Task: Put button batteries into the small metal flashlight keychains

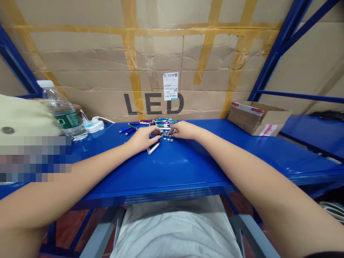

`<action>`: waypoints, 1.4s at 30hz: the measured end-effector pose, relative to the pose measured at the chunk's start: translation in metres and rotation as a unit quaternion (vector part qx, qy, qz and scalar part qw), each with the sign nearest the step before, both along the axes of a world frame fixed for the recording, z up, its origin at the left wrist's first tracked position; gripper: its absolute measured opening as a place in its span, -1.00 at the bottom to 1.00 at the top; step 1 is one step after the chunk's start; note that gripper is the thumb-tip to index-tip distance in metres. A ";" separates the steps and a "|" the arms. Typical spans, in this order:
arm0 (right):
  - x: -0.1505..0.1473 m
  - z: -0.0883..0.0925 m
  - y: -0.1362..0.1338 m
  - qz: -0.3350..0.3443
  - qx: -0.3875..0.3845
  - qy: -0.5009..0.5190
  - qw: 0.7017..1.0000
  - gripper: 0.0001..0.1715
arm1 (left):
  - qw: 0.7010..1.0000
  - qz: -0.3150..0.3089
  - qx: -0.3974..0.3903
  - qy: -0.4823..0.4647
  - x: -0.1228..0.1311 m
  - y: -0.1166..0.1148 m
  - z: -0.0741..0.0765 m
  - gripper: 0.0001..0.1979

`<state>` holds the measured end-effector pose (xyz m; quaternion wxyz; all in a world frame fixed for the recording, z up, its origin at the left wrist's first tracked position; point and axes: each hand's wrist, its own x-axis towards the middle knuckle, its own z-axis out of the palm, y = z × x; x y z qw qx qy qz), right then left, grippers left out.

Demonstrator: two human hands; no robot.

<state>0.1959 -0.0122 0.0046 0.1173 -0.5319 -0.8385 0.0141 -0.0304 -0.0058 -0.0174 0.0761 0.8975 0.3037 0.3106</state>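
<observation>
Small round silver button cells (168, 134) lie in a loose group on the blue tabletop, between my two hands. My left hand (142, 138) is at their left side, thumb and fingertips curled toward each other; whatever is between them is too small to make out. From the right, my right hand (184, 129) reaches in with bent fingers pinched at the edge of the group, its fingertips partly hidden. A short silver metal tube (153, 148) lies just below my left fingers. Behind both hands is a pile of colourful metallic pen-like tubes (165, 123).
A water bottle (67, 116) and a white power strip (93, 125) stand at the left, beside a person in a pale cap (24, 114). An open cardboard box (258, 118) sits at the right. A large taped carton (107, 71) rises behind the blue table (172, 172).
</observation>
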 end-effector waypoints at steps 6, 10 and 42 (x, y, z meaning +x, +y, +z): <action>-0.002 -0.001 0.000 -0.008 0.003 -0.043 0.999 -0.77 | 1.000 0.001 0.001 0.003 0.000 0.000 0.000 -0.84; -0.009 -0.001 -0.002 -0.028 0.029 -0.105 0.994 -0.74 | 1.000 0.002 -0.004 0.002 0.000 0.001 0.000 -0.84; -0.010 0.009 -0.014 0.185 0.172 0.061 0.966 -0.81 | 0.999 0.010 -0.026 -0.018 0.000 0.002 -0.001 -0.83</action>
